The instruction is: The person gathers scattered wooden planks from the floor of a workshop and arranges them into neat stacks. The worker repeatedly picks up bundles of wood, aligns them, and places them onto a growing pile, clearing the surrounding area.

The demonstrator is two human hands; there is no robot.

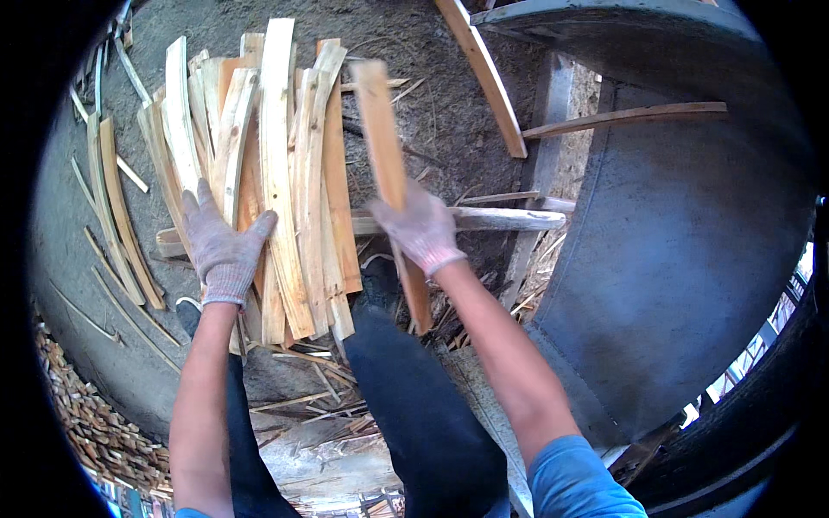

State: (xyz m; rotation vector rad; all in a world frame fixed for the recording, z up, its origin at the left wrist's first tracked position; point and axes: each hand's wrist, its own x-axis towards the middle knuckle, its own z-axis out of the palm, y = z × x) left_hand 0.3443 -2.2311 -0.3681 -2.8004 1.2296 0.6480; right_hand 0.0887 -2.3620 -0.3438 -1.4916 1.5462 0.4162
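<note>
My right hand (419, 226), in a pale knitted glove, is closed round the middle of a wooden slat (376, 121). That slat stands nearly lengthwise away from me, to the right of the pile, and looks slightly blurred. My left hand (223, 246), gloved too, lies with fingers and thumb spread on the left part of a loose pile of wooden slats (281, 173). It presses flat on the top pieces rather than wrapping round one. The pile rests across a wooden crosspiece (484, 219), whose ends show on both sides.
A large dark metal sheet (665, 259) stands at the right, with a thin slat (639, 116) against it. Another board (485, 78) leans at the far right. Long strips (121, 207) lie on the ground at left. Stacked wood pieces (95, 414) fill the lower left.
</note>
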